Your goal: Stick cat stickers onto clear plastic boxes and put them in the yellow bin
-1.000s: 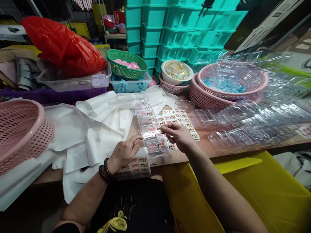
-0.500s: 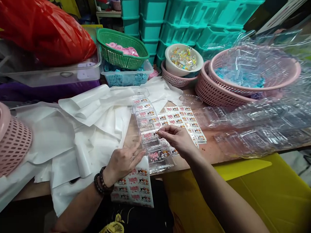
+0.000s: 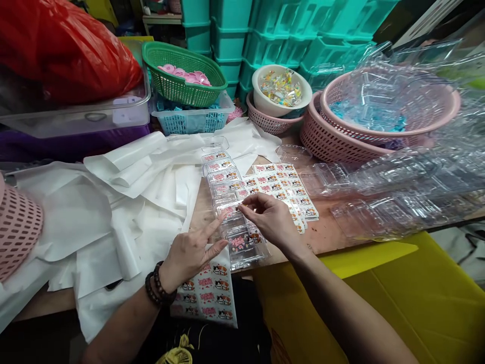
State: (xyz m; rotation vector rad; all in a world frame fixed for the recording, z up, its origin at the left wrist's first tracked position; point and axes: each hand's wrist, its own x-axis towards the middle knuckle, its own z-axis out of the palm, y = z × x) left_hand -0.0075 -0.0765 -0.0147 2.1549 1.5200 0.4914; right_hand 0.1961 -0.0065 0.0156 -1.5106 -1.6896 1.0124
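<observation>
A row of clear plastic boxes (image 3: 244,257) runs back from the table's front edge, several with cat stickers on them. My right hand (image 3: 267,217) pinches the right end of a sticker (image 3: 228,210) lying over one of these boxes. Above the left side of that box, my left hand (image 3: 193,251) has its fingers spread, the index fingertip near the sticker. Under the left hand, a sheet of cat stickers (image 3: 209,296) hangs over the table's front edge. More sticker sheets (image 3: 278,184) are stacked right of the row.
White backing paper (image 3: 151,187) covers the left side. Behind stand a green basket (image 3: 178,93), a white bowl (image 3: 265,103) and pink baskets (image 3: 337,141). Clear plastic boxes (image 3: 397,215) are piled on the right. Teal bins (image 3: 229,40) are stacked at the back.
My left index fingertip has come closer to the sticker, which now sits lower over the box. The whole view has shifted slightly.
</observation>
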